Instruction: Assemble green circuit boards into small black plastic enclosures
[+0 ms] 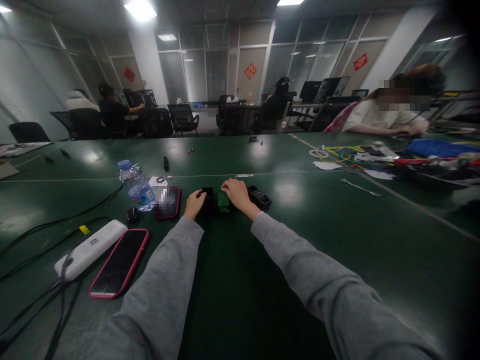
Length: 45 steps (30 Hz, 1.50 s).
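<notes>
My left hand [194, 204] is closed at the left edge of a small black box [207, 202], thumb and fingers pinching its side. My right hand [237, 192] reaches in from the right, its fingertips closed on the upper end of a green circuit board [223, 201]. Box and board are side by side with a narrow gap between them. Just past my right wrist lies a black open-topped case [259, 198] with dividers inside, partly covered by the wrist. The far ends of the box and board are dim and partly hidden by my fingers.
Left of my hands are a water bottle [137, 186], a phone [168, 202], a second red-edged phone [120, 262], a white power bank [92, 249] and black cables [62, 280]. A wrench [360, 187] and piled cables [343, 152] lie right. A person [382, 117] sits beyond.
</notes>
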Each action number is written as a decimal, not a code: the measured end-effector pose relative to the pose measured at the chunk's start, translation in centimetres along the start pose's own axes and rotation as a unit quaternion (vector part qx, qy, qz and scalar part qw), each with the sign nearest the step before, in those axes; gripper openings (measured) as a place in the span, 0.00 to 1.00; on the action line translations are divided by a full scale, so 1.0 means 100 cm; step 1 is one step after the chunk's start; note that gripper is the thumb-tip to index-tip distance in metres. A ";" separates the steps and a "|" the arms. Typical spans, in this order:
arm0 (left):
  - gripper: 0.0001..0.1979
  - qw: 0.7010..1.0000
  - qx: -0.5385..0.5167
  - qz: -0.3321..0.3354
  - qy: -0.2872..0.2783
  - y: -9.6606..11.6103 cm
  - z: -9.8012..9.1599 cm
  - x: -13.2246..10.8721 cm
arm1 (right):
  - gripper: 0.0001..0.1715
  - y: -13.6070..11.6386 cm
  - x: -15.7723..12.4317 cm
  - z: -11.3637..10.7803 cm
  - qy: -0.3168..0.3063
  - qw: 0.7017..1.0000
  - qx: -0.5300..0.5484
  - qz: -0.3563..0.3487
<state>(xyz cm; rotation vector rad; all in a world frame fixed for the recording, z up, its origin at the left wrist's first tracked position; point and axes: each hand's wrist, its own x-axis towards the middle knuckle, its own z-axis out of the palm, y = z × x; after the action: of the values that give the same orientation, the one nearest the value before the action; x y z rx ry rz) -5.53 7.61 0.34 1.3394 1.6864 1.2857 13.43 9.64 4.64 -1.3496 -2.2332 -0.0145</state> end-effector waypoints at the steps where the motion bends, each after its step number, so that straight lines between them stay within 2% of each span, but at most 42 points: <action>1: 0.17 1.000 -0.005 -0.002 0.001 -0.001 0.000 0.002 | 0.04 0.000 0.002 0.001 0.000 1.000 -0.003 -0.001; 6: 0.15 0.997 -0.065 -0.011 0.028 -0.005 0.000 0.009 | 0.05 0.002 0.000 0.000 0.017 1.000 0.007 -0.016; 11: 0.13 0.997 -0.078 0.006 0.026 -0.007 -0.004 0.006 | 0.11 0.012 -0.022 -0.019 0.080 0.995 0.048 -0.020; 15: 0.15 0.996 -0.036 0.067 0.056 0.002 -0.008 -0.013 | 0.14 0.025 -0.055 -0.034 0.142 0.988 0.054 0.021; 18: 0.16 0.984 0.016 0.151 0.088 0.016 -0.010 -0.039 | 0.17 0.029 -0.083 -0.036 0.144 0.988 0.046 0.030; 20: 0.15 0.973 0.041 0.218 0.069 0.026 -0.010 -0.059 | 0.19 0.028 -0.098 -0.033 0.123 0.992 0.030 0.008; 22: 0.16 0.964 0.068 0.255 0.025 0.033 -0.008 -0.077 | 0.22 0.024 -0.108 -0.028 0.095 0.995 0.010 -0.022; 25: 0.15 0.955 0.105 0.275 -0.047 0.036 -0.001 -0.095 | 0.26 0.020 -0.113 -0.022 0.057 0.997 -0.006 -0.052; 29: 0.18 0.937 0.149 0.292 -0.117 0.031 0.007 -0.102 | 0.27 0.020 -0.115 -0.018 0.045 0.997 -0.005 -0.062; 34: 0.19 0.942 0.132 0.280 -0.127 0.029 0.009 -0.101 | 0.28 0.021 -0.117 -0.019 0.037 0.997 0.006 -0.067; 42: 0.18 0.937 0.133 0.300 -0.118 0.027 0.009 -0.099 | 0.26 0.021 -0.116 -0.019 0.040 0.996 0.012 -0.076; 45: 0.17 0.949 0.106 0.275 -0.115 0.028 0.009 -0.099 | 0.24 0.017 -0.115 -0.025 0.073 0.995 0.001 -0.069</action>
<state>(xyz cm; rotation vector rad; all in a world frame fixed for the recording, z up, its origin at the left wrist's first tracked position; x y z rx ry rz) -0.88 -1.48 1.71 2.1060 1.3633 1.1907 20.10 0.34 1.34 -1.1516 -2.1977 -0.1550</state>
